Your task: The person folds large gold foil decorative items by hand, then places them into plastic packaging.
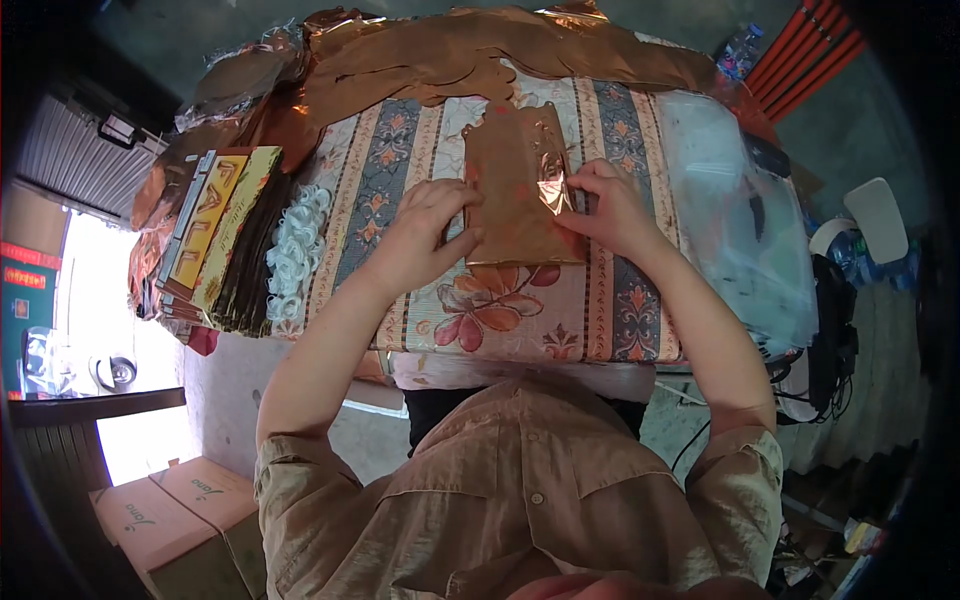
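Note:
A shiny copper-coloured foil piece (515,215) lies flat on the patterned tablecloth (625,310), its top edge scalloped. At its left edge is my left hand (425,230), thumb and fingers bent with a gap between them, the fingertips touching the foil. My right hand (610,210) is at the right edge, thumb and forefinger curled onto the foil beside a bright crease. Left of my left hand lies a row of white looped bundles (300,250), next to a stack of printed cards (225,230).
More copper foil sheets (400,60) spread along the table's far edge. Clear plastic bags (735,220) cover the right side. Beyond the table are a plastic bottle (740,50) and orange bars (805,55). A cardboard box (185,515) stands on the floor at lower left.

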Motion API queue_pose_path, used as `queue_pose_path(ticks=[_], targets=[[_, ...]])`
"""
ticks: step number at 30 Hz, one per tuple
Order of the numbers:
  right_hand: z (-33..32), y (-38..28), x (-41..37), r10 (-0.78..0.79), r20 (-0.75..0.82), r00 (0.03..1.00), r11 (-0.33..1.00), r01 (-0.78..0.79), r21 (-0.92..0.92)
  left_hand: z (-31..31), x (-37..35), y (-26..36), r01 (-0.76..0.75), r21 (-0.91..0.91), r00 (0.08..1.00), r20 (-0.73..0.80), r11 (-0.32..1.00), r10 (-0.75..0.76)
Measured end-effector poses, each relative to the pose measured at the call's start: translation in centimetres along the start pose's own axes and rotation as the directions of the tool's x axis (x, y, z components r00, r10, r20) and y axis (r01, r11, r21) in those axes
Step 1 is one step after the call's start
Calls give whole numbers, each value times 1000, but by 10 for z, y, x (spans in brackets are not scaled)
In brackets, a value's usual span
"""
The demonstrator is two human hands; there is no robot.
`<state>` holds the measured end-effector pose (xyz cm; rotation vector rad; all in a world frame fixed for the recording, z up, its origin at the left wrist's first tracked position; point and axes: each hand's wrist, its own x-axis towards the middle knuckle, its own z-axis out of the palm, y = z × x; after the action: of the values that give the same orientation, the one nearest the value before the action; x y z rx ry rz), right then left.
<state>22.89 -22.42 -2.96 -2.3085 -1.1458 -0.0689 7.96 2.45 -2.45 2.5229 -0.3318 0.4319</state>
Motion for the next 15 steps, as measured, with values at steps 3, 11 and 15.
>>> queue_pose_path(ticks=[3,11,15], targets=[[0,1,0,-5,11,1000,1000,5,15,-2,0,1,11,-26,1000,30,1000,-10],[-1,-1,-1,0,18,1000,1000,0,19,-4,-2,3,20,-19,997,79,1000,-18],[-3,0,1,-35,15,999,999,34,20,-6,0,4,0,14,998,60,1000,-1]])
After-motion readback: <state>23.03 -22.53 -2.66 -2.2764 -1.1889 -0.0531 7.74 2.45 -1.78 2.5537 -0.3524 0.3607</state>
